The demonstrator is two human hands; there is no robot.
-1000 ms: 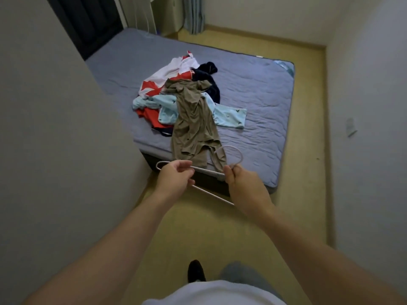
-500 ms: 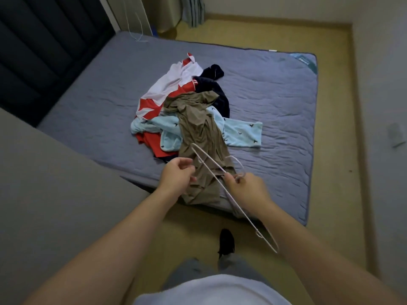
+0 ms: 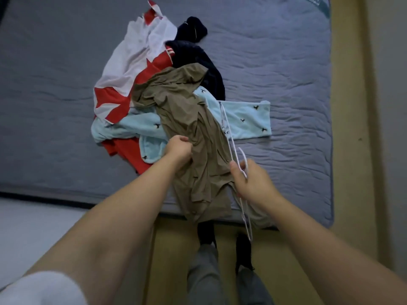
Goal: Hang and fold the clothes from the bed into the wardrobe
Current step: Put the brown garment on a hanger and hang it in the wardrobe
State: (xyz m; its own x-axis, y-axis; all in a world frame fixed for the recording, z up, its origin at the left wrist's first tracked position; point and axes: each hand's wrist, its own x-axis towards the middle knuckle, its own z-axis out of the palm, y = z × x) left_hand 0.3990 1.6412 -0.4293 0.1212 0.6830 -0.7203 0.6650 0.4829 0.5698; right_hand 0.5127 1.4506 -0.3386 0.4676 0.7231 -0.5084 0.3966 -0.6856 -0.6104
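A pile of clothes lies on the grey mattress [image 3: 275, 62]. On top is a long khaki garment [image 3: 193, 128] that drapes over the bed's near edge. My left hand [image 3: 179, 148] grips a fold at its left side. My right hand [image 3: 251, 183] holds a white wire hanger [image 3: 231, 148] near its hook, the hanger lying along the khaki garment's right side. Under it lie a light blue garment with small dark prints [image 3: 246, 117], a red and white garment [image 3: 132, 69] and a dark navy garment [image 3: 198, 56].
The yellowish floor [image 3: 350, 150] runs along the bed's right side and under my feet [image 3: 207, 234]. A pale surface [image 3: 33, 227] stands at the lower left, beside the bed's near edge. A wall [image 3: 389, 106] rises at the right.
I have moved closer to the bed. My left hand let go of the hanger and took hold of the khaki garment. My right hand swung the hanger alongside the garment.
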